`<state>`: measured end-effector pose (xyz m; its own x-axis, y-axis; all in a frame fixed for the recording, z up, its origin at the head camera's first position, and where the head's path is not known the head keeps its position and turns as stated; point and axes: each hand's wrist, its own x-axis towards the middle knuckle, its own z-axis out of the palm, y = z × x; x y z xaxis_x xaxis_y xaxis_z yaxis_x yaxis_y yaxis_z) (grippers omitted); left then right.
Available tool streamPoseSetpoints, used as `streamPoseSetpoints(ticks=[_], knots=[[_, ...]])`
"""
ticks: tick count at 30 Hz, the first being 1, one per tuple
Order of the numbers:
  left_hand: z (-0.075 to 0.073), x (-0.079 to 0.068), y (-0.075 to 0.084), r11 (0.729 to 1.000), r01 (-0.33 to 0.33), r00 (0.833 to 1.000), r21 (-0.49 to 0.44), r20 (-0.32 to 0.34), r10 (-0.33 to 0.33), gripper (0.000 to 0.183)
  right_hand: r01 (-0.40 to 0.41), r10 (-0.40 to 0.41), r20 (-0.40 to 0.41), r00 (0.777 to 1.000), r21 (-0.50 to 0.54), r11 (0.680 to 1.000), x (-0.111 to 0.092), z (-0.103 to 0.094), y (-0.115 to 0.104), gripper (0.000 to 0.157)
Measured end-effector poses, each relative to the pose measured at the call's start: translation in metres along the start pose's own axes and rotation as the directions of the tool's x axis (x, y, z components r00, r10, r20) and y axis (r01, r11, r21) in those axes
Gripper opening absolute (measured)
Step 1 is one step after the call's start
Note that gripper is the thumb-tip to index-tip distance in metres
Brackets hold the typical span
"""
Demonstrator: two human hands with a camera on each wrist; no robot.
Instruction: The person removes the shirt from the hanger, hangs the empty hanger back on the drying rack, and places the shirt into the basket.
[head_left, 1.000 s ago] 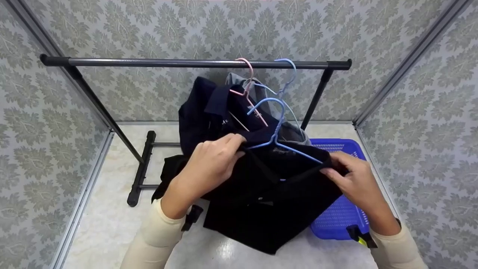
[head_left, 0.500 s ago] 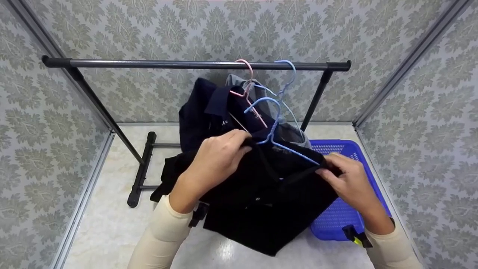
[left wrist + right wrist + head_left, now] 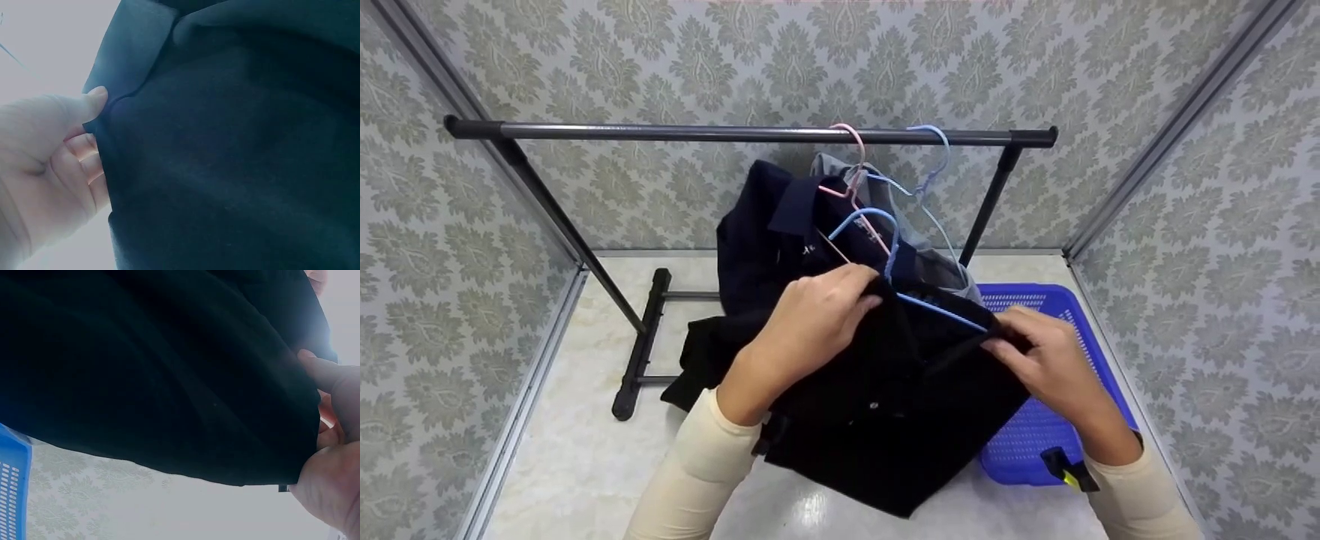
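A black shirt point(image 3: 885, 442) with a collar and a small button hangs between my two hands. My left hand point(image 3: 817, 315) pinches its collar edge, thumb on the near side, as the left wrist view shows too. At the opposite side of the neck opening, my right hand point(image 3: 1039, 356) grips the cloth with thumb and fingers. Inside the neck sits a blue hanger point(image 3: 941, 310); its hook rises free above the collar, below the rail. Cloth and my left hand hide the hanger's left arm.
A dark clothes rack point(image 3: 675, 133) spans the back. From it hang a navy shirt point(image 3: 757, 240) on a pink hanger point(image 3: 861, 150) and a grey garment point(image 3: 952, 266) on another blue hanger point(image 3: 941, 154). A blue basket point(image 3: 1099, 360) stands on the floor at right.
Both hands have shifted a little, the right one leftward and the left one rightward. The loose hanger's hook has moved left and sunk lower, and less of its left arm shows.
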<state>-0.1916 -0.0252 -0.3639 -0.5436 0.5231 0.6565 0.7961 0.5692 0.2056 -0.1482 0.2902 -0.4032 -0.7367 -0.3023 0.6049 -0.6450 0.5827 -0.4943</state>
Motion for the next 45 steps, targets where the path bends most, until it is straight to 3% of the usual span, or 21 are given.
streamPoseSetpoints(ticks=[5,10,15,20,30,39,45], knots=[[0.001,-0.002,0.000,1.000,-0.003,0.998,0.007,-0.062,0.003,0.016,0.009,-0.009,0.042,0.999,0.006,1.000,0.010,-0.005,0.001,0.017],[0.002,0.002,-0.001,1.000,0.000,0.995,-0.009,-0.103,-0.001,0.015,0.047,-0.047,0.028,0.999,-0.028,0.998,0.022,-0.010,0.006,0.018],[0.006,0.003,-0.005,0.999,0.043,0.996,-0.019,-0.077,-0.044,0.015,0.094,-0.094,0.015,0.996,-0.074,0.993,0.029,-0.009,0.015,0.018],[0.012,0.002,-0.009,0.998,0.068,0.997,-0.006,-0.040,-0.068,0.015,0.081,-0.079,0.025,0.997,-0.077,0.994,0.029,-0.005,0.026,0.019],[0.019,0.001,-0.014,0.997,0.070,0.995,0.016,-0.075,-0.068,0.014,0.081,-0.082,-0.001,0.997,-0.069,0.994,0.021,-0.002,0.043,0.023],[0.012,0.000,-0.019,0.996,0.087,0.991,0.033,-0.107,-0.083,0.015,0.063,-0.063,-0.064,0.996,0.000,0.998,0.020,-0.007,0.053,0.030],[0.010,-0.001,-0.018,0.994,0.103,0.989,0.040,-0.109,-0.098,0.017,0.032,-0.029,-0.064,0.997,0.039,0.999,0.017,-0.007,0.057,0.031]])
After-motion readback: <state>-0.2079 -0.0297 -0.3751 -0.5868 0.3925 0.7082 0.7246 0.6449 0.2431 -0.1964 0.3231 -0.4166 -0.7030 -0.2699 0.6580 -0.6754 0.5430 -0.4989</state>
